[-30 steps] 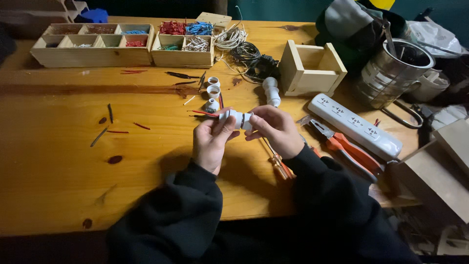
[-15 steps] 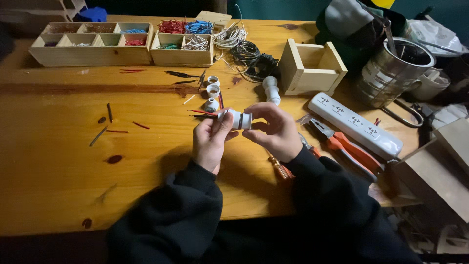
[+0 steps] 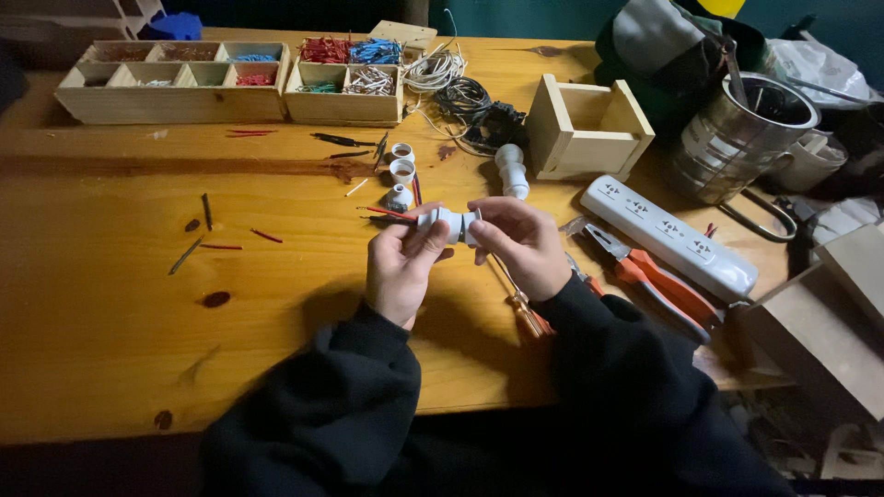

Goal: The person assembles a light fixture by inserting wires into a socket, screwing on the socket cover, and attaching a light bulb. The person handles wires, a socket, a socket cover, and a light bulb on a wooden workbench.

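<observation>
Gripping a small white lamp socket [image 3: 453,224] between left hand [image 3: 402,262] and right hand [image 3: 522,244] above the tabletop [image 3: 276,304]; its red wire [image 3: 387,213] might pull loose if twisted

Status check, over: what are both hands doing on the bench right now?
Left hand and right hand both gripping white lamp socket above wooden table. Red wire pokes from its left. Screwdriver under right wrist, pliers alongside.

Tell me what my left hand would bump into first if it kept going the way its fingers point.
Probably the small white fitting parts just beyond the left hand, which points up-table holding the white lamp socket. Depth is unclear from this view.
</observation>
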